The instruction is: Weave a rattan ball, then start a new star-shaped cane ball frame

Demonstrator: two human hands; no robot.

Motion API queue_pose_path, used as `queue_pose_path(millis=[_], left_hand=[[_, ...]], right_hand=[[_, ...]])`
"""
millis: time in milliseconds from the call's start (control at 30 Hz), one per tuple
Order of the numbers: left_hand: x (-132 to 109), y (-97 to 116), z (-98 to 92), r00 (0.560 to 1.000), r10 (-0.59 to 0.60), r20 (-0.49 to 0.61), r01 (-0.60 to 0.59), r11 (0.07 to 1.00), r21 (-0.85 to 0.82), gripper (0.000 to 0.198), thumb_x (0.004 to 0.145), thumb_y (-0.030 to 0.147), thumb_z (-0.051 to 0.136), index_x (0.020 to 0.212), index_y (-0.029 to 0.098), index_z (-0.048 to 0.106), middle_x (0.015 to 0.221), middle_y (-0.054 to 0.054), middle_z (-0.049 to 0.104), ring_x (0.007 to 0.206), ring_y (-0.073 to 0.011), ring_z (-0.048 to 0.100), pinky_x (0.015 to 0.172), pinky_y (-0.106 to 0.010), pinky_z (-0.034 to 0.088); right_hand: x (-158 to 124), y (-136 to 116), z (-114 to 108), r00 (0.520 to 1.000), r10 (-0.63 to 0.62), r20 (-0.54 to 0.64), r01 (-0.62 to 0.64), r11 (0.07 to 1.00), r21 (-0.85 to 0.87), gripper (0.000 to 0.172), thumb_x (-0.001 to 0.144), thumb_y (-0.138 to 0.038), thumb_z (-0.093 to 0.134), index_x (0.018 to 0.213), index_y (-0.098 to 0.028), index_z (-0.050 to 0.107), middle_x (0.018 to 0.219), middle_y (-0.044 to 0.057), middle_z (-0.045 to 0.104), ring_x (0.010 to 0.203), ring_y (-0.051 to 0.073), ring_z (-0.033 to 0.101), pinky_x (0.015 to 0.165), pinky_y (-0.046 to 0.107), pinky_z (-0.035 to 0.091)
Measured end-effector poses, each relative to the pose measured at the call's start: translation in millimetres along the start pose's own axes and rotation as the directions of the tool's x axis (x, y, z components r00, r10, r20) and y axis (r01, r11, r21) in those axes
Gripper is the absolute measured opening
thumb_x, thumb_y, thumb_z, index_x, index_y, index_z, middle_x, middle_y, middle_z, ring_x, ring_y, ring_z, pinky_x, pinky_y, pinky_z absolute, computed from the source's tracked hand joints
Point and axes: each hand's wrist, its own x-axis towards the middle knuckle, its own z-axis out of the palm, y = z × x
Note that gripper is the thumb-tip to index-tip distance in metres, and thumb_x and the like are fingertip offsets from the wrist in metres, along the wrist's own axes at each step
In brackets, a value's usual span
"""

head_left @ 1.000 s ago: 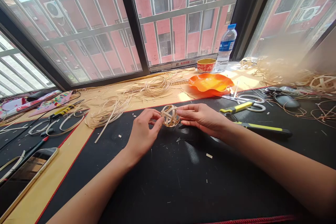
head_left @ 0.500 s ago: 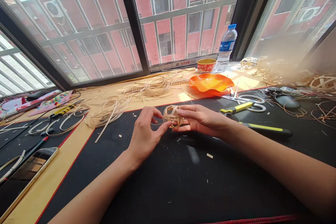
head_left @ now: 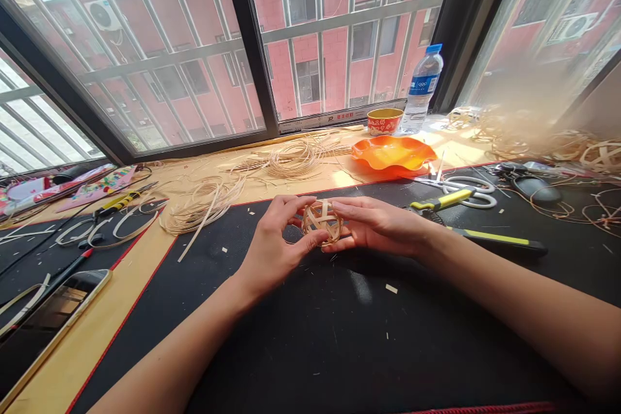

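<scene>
A small woven ball of pale bamboo strips (head_left: 322,222) is held just above a black work mat (head_left: 301,336). My left hand (head_left: 274,246) grips its left side, thumb under it and fingers curled over the top. My right hand (head_left: 376,225) holds its right side with fingers pressed along the weave. Both hands are closed on the ball.
Loose coils of bamboo strip (head_left: 204,207) lie behind the mat. An orange wavy dish (head_left: 392,152), a small bowl (head_left: 383,121) and a water bottle (head_left: 423,87) stand by the window. Scissors (head_left: 466,184) and a yellow-handled tool (head_left: 480,233) lie to the right; a phone (head_left: 48,323) at left.
Both hands have turned the ball between the fingers; the left thumb has slid under it and the right fingers now lie further over its side.
</scene>
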Motion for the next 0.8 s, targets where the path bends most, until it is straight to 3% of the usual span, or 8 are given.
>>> queue_pose_path(millis=[267,467,633,733,800], left_hand=[[-0.7,-2.2,-0.5,0.998,0.042,0.039,-0.045,0.993,0.105,0.037,0.076,0.019,0.070,0.112,0.018,0.059,0.106,-0.008,0.056,0.094,-0.0193,0.058,0.084,-0.034,0.052],[-1.3,-1.3,1.2,0.990,0.141,0.021,-0.142,0.964,0.226,0.039,0.079,0.017,0.067,0.116,0.020,0.055,0.109,-0.009,0.055,0.102,-0.0216,0.056,0.088,-0.037,0.050],[-4.9,1.1,2.8,0.961,0.270,0.064,-0.276,0.907,0.318,0.052,0.081,0.015,0.065,0.128,0.022,0.044,0.117,-0.009,0.050,0.108,-0.0217,0.054,0.094,-0.037,0.049],[-5.8,-0.2,4.4,0.956,0.274,0.105,-0.294,0.893,0.340,0.067,0.081,0.021,0.067,0.137,0.025,0.031,0.127,-0.011,0.046,0.118,-0.0242,0.049,0.096,-0.039,0.048],[-6.1,-1.9,5.7,0.965,0.237,0.114,-0.262,0.899,0.351,0.072,0.082,0.021,0.065,0.141,0.026,0.024,0.131,-0.012,0.043,0.115,-0.0240,0.051,0.094,-0.041,0.049]], right_hand=[[0.2,-0.8,1.5,0.999,0.006,-0.040,-0.007,1.000,-0.029,0.030,0.084,-0.024,0.062,0.112,-0.013,0.062,0.112,0.013,0.064,0.090,0.019,0.065,0.085,0.040,0.053],[1.4,1.4,3.2,0.994,-0.054,-0.090,0.046,0.995,-0.090,0.030,0.082,-0.030,0.065,0.108,-0.015,0.063,0.109,0.009,0.064,0.093,0.018,0.064,0.087,0.035,0.052],[-0.7,1.2,11.5,0.995,-0.089,-0.054,0.079,0.983,-0.166,0.039,0.077,-0.028,0.070,0.113,-0.021,0.061,0.103,0.004,0.064,0.095,0.017,0.062,0.081,0.030,0.053],[2.1,-1.2,8.3,0.977,-0.125,-0.172,0.105,0.987,-0.120,0.033,0.072,-0.024,0.074,0.103,-0.018,0.065,0.095,0.003,0.065,0.090,0.016,0.062,0.078,0.026,0.052],[5.1,-4.6,1.3,0.937,-0.176,-0.301,0.166,0.984,-0.060,0.024,0.070,-0.021,0.074,0.093,-0.016,0.066,0.095,0.004,0.066,0.089,0.015,0.062,0.079,0.023,0.051]])
